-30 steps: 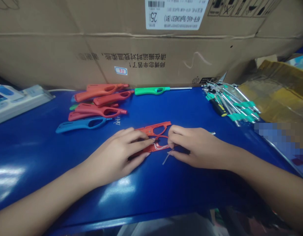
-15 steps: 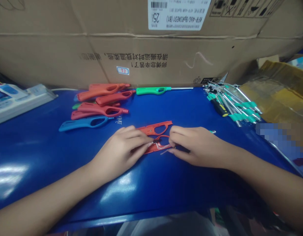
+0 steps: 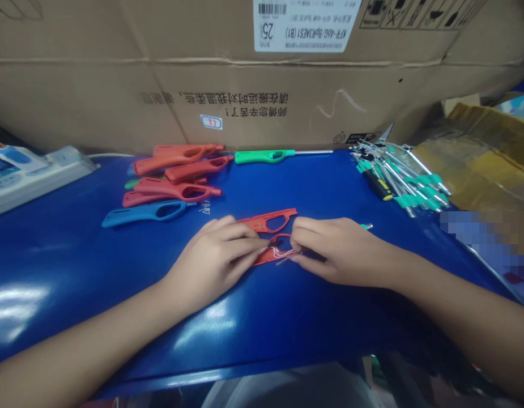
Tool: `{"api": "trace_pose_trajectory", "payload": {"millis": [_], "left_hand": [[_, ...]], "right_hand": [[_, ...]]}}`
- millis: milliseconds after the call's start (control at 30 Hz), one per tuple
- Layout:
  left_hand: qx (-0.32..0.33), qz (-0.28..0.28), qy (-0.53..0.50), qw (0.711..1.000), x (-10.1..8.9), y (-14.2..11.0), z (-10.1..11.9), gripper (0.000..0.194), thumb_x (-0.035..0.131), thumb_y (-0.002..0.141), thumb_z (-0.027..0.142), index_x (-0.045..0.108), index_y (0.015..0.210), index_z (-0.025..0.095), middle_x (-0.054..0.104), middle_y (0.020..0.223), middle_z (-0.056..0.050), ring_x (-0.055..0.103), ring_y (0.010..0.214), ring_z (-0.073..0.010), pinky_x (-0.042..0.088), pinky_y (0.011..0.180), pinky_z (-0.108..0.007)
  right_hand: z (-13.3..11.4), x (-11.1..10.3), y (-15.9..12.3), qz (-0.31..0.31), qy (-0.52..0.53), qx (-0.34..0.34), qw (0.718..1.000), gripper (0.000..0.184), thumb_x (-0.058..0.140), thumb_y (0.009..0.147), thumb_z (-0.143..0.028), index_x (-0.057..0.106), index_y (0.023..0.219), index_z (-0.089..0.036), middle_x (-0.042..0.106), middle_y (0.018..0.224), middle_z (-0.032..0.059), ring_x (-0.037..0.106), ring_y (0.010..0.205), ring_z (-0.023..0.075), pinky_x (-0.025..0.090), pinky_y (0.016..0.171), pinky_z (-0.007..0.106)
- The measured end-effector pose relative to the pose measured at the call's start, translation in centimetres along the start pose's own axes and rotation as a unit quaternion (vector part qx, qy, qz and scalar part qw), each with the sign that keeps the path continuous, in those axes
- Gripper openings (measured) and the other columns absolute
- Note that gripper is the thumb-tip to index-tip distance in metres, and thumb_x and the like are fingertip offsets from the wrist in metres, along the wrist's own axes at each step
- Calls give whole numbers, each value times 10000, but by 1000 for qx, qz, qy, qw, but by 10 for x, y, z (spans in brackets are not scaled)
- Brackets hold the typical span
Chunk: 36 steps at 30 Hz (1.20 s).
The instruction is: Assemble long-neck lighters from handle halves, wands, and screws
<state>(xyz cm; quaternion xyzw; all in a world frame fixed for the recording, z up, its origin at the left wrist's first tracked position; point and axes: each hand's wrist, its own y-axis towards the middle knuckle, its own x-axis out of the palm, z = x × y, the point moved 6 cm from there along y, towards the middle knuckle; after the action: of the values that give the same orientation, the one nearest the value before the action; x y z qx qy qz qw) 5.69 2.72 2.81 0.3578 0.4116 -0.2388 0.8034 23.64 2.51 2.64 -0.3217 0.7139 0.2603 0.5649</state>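
Two red lighter shell halves lie in front of me. The far half (image 3: 258,223) lies flat, its inner side up, partly behind my left hand. My left hand (image 3: 214,258) pinches at a small black part (image 3: 273,243) in the near half (image 3: 263,259), its thumb and forefinger together. White wires (image 3: 281,253) run along that half toward the narrow end. There my right hand (image 3: 342,252) has its fingertips closed on the shell's front end and the wires; the exact grip is partly hidden. Behind the right hand shows a teal-banded metal tip (image 3: 366,226).
Several red lighter handles (image 3: 172,190) and a blue one (image 3: 134,215) lie left. A green lighter (image 3: 262,156) with a metal rod lies by the cardboard box (image 3: 96,102). To the right are metal rods (image 3: 414,175) and a black-yellow screwdriver (image 3: 378,186); a power strip (image 3: 41,175) is far left.
My left fingertips have shifted slightly right along the near shell half, over the black part. My right hand stays nearly in place at the narrow end.
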Motion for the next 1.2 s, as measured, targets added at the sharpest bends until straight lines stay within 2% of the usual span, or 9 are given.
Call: {"api": "trace_pose_trajectory", "payload": {"millis": [167,267,333,433,500,667,867,1000,1200], "left_hand": [[11,17,13,1000,-2,1,3,125,636,988,204,757,1008,183,774,994,-62,631,862,-199,512,771,-359],[11,18,21,1000,-4,1,4,109,653,977,201,760,992,185,772,987,-57,631,859,-197,507,770,-356],[8,14,32,999,-4,0,4,102,664,970,203,763,992,188,773,979,-51,632,855,-196,501,773,-358],[6,9,40,999,-5,-2,5,100,670,967,208,765,995,193,774,973,-42,635,850,-196,495,776,-360],[3,10,44,999,-6,-2,5,98,673,965,212,767,989,198,775,974,-39,635,846,-194,493,776,-359],[4,14,49,999,-7,-3,7,105,681,959,233,768,1015,214,781,984,-38,637,830,-190,494,771,-356],[17,0,68,998,-6,-5,13,241,689,946,303,740,1149,186,783,1056,-68,660,889,-233,517,786,-392],[-15,-23,96,995,-4,-9,14,307,670,946,313,718,1212,169,777,1102,-80,653,939,-270,524,804,-430],[-17,-34,75,996,-1,-10,14,303,647,966,270,693,1254,185,765,1112,-74,645,1005,-271,516,873,-444]], "right_hand": [[0,-1,0,5,0,0,1000,190,482,1043,-333,556,928,-201,645,1010,39,566,772,158,346,627,300],[0,-2,0,7,11,3,1000,150,490,1041,-325,568,1001,-203,669,1045,42,601,792,164,372,641,301],[0,-3,-1,7,22,7,1000,164,510,1039,-349,571,1105,-211,685,1113,44,645,878,184,404,673,304],[-1,-2,-1,9,32,14,999,293,498,1050,-419,552,1266,-229,678,1257,55,667,1070,224,445,741,318],[0,-1,-1,13,35,25,999,315,460,1067,-415,548,1308,-233,681,1290,56,671,1111,226,454,762,324],[4,-3,-1,61,22,56,996,218,508,1043,-308,616,1213,-225,757,1104,30,708,924,187,421,681,295],[7,-4,-1,101,39,65,992,144,571,1005,-285,674,1089,-228,752,1006,12,664,771,135,383,612,256],[9,-5,-1,112,86,83,986,102,605,977,-252,682,1032,-214,728,985,18,649,781,130,414,650,245],[9,-6,0,111,142,85,980,140,623,949,-190,700,1057,-233,703,1137,31,655,897,145,450,700,253]]}}
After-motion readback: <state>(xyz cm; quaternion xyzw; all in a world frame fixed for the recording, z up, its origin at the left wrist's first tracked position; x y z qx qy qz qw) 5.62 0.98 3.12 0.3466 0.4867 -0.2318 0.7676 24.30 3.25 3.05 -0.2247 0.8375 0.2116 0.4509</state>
